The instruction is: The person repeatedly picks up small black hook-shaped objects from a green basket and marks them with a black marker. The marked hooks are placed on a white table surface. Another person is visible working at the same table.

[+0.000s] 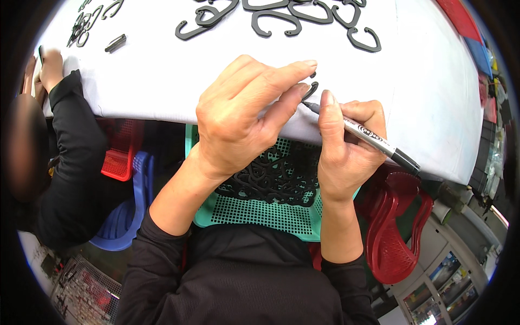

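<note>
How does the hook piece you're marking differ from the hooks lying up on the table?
The held hook is pinched in the left hand at the table edge, mostly hidden, with the marker tip against it. The loose hooks lie flat, untouched and fully visible on the white table. Both are dark, curved plastic.

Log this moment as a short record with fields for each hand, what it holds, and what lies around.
left hand: pinches a small black hook-shaped piece at the table edge
right hand: grips a grey marker, tip at the piece
table: white cover, more black hooks spread on it
below: green mesh basket holding black pieces
left side: another person's dark sleeve
</note>
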{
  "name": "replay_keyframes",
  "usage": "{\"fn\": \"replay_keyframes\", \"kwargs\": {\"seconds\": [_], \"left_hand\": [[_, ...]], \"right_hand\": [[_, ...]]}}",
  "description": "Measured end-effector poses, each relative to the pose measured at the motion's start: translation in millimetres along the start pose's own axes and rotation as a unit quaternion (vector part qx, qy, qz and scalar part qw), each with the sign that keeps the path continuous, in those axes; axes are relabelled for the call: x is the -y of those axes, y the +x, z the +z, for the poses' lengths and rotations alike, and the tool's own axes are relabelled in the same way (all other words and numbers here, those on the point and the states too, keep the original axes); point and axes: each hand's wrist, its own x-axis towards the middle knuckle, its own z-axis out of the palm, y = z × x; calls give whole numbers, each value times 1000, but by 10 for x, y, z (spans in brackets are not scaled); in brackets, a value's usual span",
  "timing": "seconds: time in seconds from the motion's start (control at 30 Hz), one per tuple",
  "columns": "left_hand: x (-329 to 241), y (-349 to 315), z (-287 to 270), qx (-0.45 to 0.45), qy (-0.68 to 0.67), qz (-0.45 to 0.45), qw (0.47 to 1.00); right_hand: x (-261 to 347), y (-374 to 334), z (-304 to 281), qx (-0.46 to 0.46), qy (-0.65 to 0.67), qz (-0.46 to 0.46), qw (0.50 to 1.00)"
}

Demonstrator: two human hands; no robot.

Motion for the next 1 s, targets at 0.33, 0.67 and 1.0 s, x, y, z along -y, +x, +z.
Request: {"fn": "replay_keyframes", "kwargs": {"seconds": [0.33, 0.67, 1.0], "left_hand": [[34, -16, 18, -13, -14, 16, 1000], [15, -17, -8, -4, -31, -14, 999], [-119, 15, -168, 60, -207, -194, 957]], "right_hand": [[3, -4, 18, 1, -4, -3, 1000], [0, -33, -21, -23, 17, 7, 1000], [155, 45, -74, 60, 29, 46, 997]]}}
